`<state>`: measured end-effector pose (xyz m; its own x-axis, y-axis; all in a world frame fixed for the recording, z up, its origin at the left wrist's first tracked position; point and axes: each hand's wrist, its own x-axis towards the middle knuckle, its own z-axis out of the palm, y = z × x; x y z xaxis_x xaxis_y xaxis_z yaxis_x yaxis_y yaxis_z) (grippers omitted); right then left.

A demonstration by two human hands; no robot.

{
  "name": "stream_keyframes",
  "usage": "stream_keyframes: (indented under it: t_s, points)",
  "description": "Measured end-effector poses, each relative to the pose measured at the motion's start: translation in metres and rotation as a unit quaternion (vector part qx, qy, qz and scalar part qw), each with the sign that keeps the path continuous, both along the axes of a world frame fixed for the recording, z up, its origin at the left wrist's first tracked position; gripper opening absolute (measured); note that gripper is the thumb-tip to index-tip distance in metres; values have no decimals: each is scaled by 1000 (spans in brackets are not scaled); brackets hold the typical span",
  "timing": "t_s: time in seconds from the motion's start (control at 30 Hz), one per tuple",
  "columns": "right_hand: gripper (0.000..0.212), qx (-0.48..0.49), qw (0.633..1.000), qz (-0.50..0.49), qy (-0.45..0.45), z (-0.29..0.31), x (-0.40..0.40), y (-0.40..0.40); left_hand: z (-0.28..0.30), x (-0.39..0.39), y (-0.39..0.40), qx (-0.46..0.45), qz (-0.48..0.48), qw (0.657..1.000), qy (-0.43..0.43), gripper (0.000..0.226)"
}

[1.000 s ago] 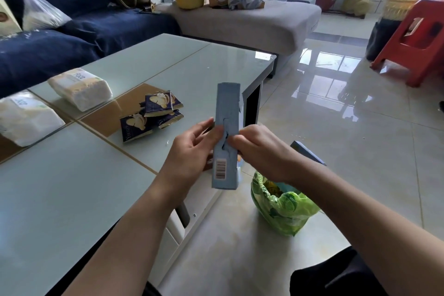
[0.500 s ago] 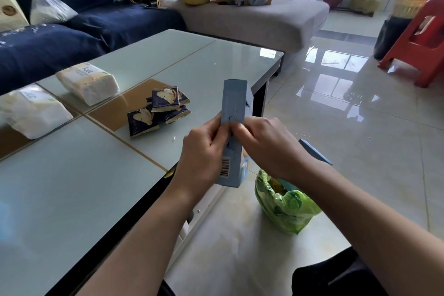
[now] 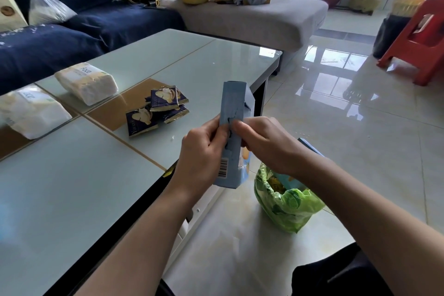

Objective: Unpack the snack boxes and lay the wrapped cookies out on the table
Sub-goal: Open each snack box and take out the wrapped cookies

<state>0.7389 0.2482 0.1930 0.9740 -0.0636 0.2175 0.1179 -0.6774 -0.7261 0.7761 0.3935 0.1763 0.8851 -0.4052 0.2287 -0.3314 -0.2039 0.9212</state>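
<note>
Two hands hold a pale blue snack box (image 3: 231, 132) upright in the air just off the near right edge of the bench (image 3: 72, 187), its long axis running up and down, narrow side facing the camera. The left hand (image 3: 204, 151) grips the left edge with curled fingers; the right hand (image 3: 262, 144) pinches the torn seam at mid-height. A barcode sits low on the narrow face; the small print by it is too fine to read. On the floor just below stands a green plastic bag (image 3: 288, 204) with another blue box poking out. Farther on the bench lie several dark blue wrapped cookies (image 3: 157, 109) in a loose overlapping cluster, gold script unreadable. Beyond them rests a tissue pack (image 3: 87, 83) marked "Face".
</note>
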Motion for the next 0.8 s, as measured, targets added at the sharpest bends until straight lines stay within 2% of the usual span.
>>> stream_keyframes:
  t_s: [0.13,0.33,0.57,0.7,0.8]
  points:
    - [50,-20,1000,-4,-8,2,-3,0,1,0,0,-4,5,1000,8,40]
    - [42,-64,997,28,-23,3,-7,7,3,7,0,-61,10,994,94,42]
    - [45,-45,998,30,-20,2,-5,6,2,5,3,-38,-1,998,44,40]
    - [57,-61,998,7,-31,5,-3,1,3,1,3,-19,3,1000,17,43]
    - [49,-79,996,3,-38,8,-2,2,4,-2,1,-15,8,1000,15,44]
